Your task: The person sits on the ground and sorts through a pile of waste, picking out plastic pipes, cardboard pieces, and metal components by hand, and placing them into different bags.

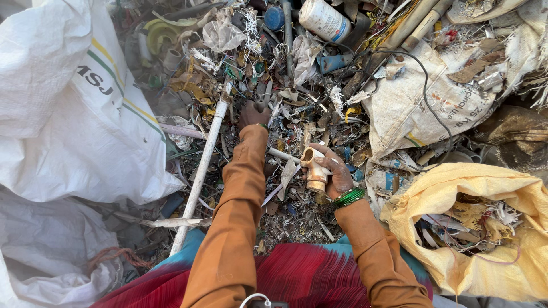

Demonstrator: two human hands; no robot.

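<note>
While the yellow sack (pixel 456 188) at 4 o'clock sits open with plastic scraps (pixel 474 222) inside, white sack (pixel 74 114) at 9 o'clock bulges, contents hidden. Right hand (pixel 337 171) fingers closed round a cream pipe fitting (pixel 315 168), centre. Left hand (pixel 253 114) stretched to 12 o'clock into the scrap pile (pixel 297 85), fingers buried, can't tell.

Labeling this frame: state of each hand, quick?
Left hand: reaching into the scrap pile, grip cannot be told.
Right hand: closed on a cream pipe fitting.
</note>
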